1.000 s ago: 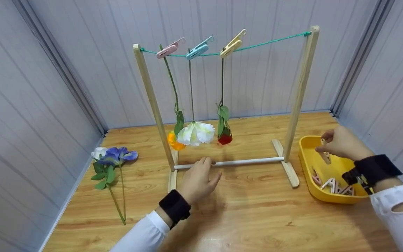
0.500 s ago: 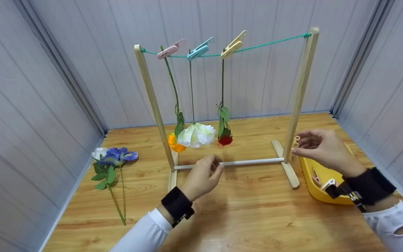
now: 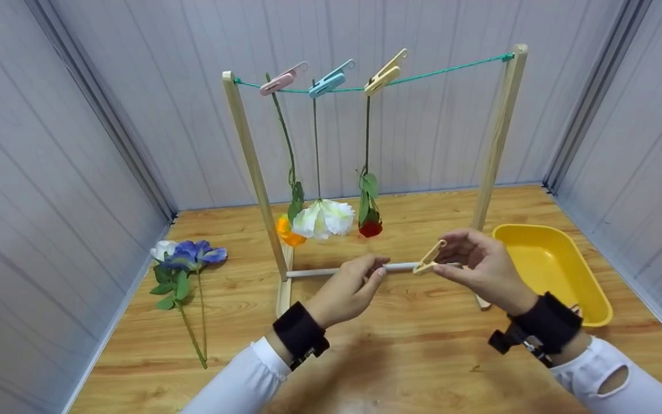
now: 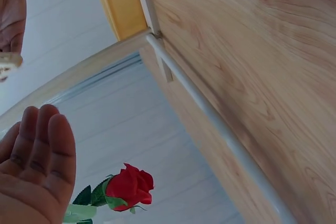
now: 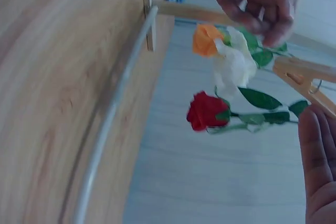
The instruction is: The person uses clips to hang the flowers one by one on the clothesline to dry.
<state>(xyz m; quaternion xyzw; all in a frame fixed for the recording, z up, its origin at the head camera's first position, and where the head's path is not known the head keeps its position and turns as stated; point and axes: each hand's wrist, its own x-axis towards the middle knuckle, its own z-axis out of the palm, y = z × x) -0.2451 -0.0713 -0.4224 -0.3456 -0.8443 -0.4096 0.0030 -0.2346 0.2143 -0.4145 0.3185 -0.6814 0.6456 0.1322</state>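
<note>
The right hand [image 3: 477, 267] pinches a beige clothespin [image 3: 430, 257], long axis pointing left toward the left hand [image 3: 347, 290], whose relaxed fingers wait, holding nothing, just beside its tip.

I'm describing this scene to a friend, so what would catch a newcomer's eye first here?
First, three flowers hanging head-down from pegs on the green string of a wooden rack: orange flower, white flower and red rose. In front, the right hand pinches a beige clothespin near the left hand. A blue flower lies at the left, a yellow tray at the right.
</note>
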